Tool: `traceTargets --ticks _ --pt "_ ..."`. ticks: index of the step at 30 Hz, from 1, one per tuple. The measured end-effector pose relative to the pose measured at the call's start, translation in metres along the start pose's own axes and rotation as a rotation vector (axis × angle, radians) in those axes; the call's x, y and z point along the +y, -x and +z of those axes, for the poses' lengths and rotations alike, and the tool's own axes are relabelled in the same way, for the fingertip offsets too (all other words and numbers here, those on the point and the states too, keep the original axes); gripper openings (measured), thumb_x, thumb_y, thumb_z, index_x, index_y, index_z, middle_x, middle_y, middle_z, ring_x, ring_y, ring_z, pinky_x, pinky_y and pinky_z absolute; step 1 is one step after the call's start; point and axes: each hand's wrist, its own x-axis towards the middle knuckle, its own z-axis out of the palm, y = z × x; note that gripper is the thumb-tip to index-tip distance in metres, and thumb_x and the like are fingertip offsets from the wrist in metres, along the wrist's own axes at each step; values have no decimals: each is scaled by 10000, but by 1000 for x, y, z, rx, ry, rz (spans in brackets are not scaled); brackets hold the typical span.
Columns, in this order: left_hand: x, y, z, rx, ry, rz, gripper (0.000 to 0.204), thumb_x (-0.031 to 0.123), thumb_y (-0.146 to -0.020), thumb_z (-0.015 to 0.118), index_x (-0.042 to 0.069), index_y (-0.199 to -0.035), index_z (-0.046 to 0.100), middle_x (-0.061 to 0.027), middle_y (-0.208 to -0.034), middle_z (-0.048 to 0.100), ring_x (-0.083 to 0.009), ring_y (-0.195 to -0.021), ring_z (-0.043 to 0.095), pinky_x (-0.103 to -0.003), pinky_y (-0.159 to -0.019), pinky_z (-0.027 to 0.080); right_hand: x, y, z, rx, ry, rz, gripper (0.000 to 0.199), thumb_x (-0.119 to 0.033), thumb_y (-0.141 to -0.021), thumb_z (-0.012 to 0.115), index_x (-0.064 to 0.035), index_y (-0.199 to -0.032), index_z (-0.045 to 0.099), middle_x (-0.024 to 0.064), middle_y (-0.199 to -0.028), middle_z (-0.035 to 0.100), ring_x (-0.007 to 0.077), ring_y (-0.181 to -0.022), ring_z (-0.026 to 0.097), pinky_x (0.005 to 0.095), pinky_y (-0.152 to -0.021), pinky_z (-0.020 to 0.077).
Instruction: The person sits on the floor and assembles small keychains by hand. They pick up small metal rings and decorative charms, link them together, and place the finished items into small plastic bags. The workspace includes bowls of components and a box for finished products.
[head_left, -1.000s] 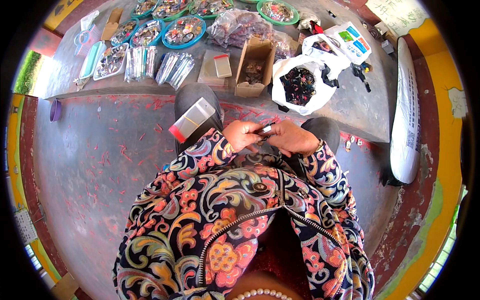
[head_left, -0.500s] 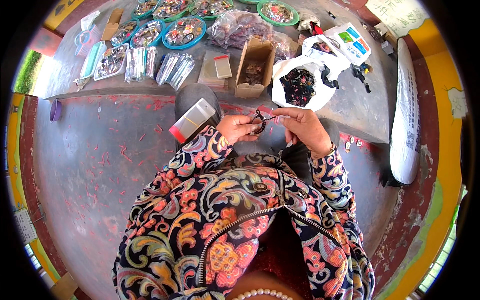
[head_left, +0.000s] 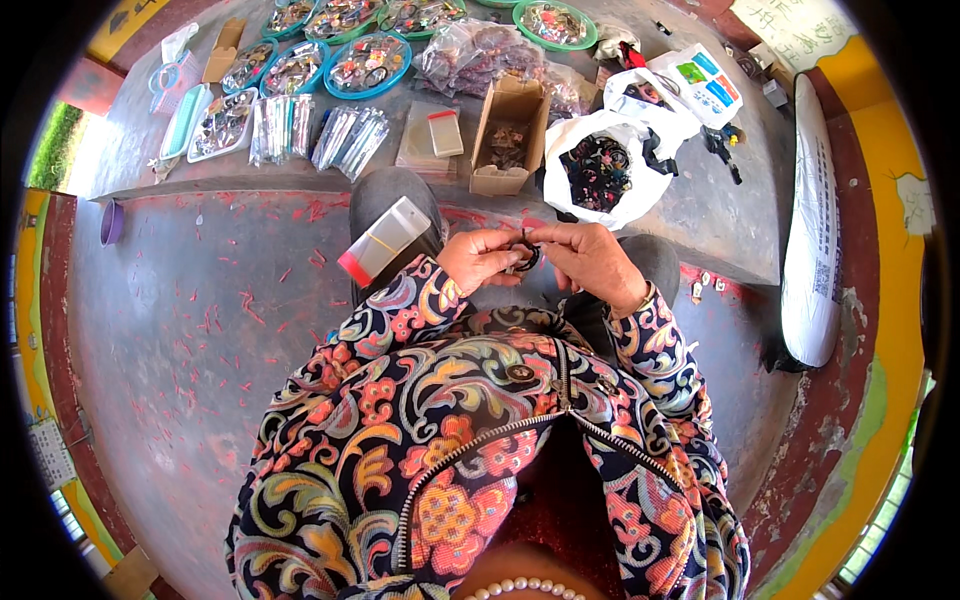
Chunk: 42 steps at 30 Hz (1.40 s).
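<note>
My left hand [head_left: 478,260] pinches a small black hair tie [head_left: 528,258], a thin dark loop held up in front of my knees. From the other side my right hand [head_left: 592,262] closes on the same loop, thumb and forefinger at its top. The fingertips of both hands nearly meet and hide part of it. On my left thigh lies a stack of clear plastic sleeves [head_left: 388,240] with a red edge, bound by a rubber band. Beyond my right hand, a white plastic bag [head_left: 637,200] holds a heap of black hair ties with coloured bits.
An open cardboard box [head_left: 493,182] stands on the raised ledge, beside clear sleeves [head_left: 418,150]. Farther left are bundles of wrapped sticks [head_left: 350,140] and a blue basin [head_left: 370,88] of packaged pieces. Red scraps litter the floor; a long silver-white bundle [head_left: 808,230] leans at right.
My right hand has moved left and closer to my left hand, its fingers now at the hair tie's top. The loop has turned and is more covered by fingers.
</note>
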Motion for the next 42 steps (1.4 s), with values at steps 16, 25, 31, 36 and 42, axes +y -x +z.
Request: traceTargets --ticks 16,25,31,36,42 --pt "2 -1 3 41 -153 8 299 114 -861 489 36 -1150 488 -46 -980 583 -135 -904 563 -274 -732 493 -1 -1 -3 -5 -73 52 257 -134 -809 492 -1 -1009 585 2 -514 513 37 -407 451 170 -375 363" --pt "7 2 6 51 -131 9 278 107 -859 485 40 -1128 502 -54 -986 577 -142 -904 562 -278 -729 498 -13 2 2 52 -108 63 229 -127 -810 490 -10 -966 611 19 -537 537 59 -410 473 197 -376 359" --pt "3 4 8 47 -136 57 247 90 -857 487 29 -1095 521 -45 -947 572 -126 -886 556 -263 -738 492 -5 -2 4 -41 -24 10 244 -100 -802 496 -2 -1004 591 7 -501 507 48 -384 447 175 -364 347" --pt "-1 1 9 12 -172 90 280 45 -846 494 16 -1125 502 -55 -958 567 -122 -875 552 -252 -756 483 -5 -5 -3 -141 -79 90 229 -99 -776 507 7 -961 591 1 -492 495 45 -383 450 179 -340 325" --pt "-4 0 6 -1 -227 127 329 27 -846 485 9 -1174 463 -77 -1010 565 -132 -899 550 -254 -760 484 -11 -4 -5 -212 22 111 216 -98 -760 499 -1 -926 597 12 -521 513 56 -379 460 192 -346 333"
